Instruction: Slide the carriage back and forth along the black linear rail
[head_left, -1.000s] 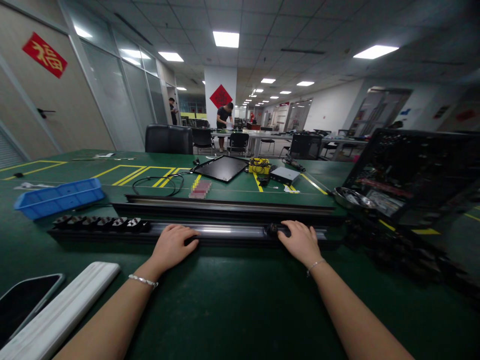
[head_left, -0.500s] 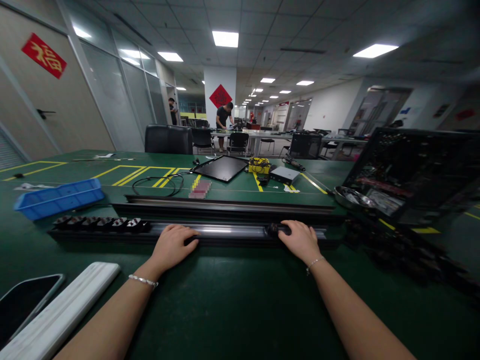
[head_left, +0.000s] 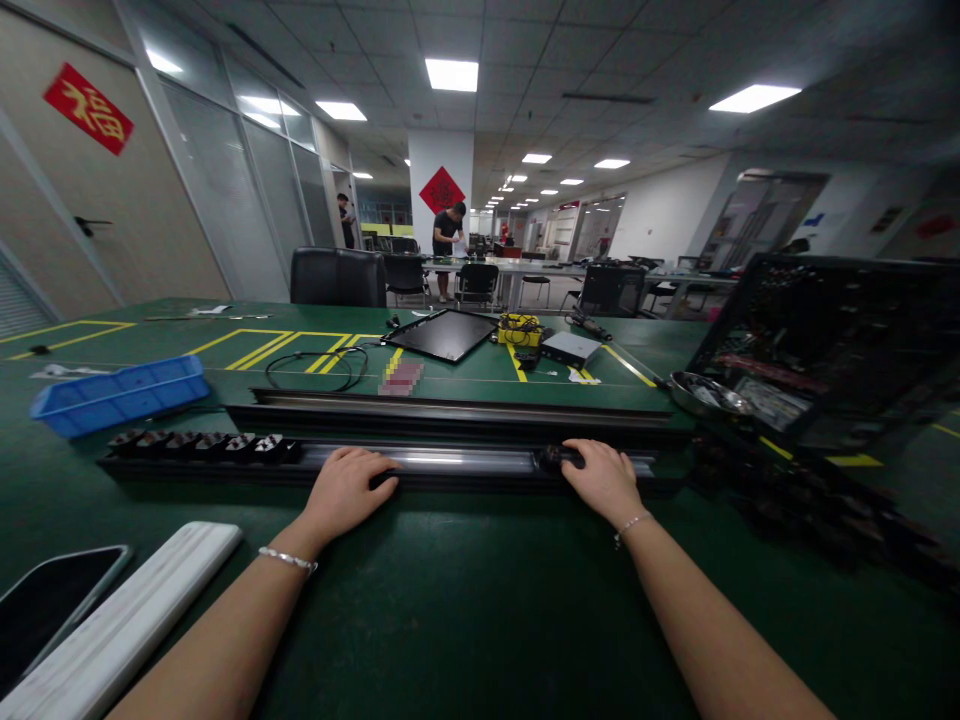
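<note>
Head view: left hand point(head_left: 346, 492) rests open on the long aluminium rail point(head_left: 442, 460), right hand point(head_left: 602, 482) lies over a small black fitting point(head_left: 553, 458) on it, grip unclear; both seem placed to steady the rail on the table point(head_left: 480, 610).

The person's right hand point(head_left: 604, 483) sits slightly further right now along the long silver-and-black aluminium rail point(head_left: 427, 460), and the small black block point(head_left: 559, 458) under its fingers has shifted right with it. At the far desk point(head_left: 502, 268), the co-worker in a dark T-shirt point(head_left: 448, 232) stands a little more upright than before.
</note>
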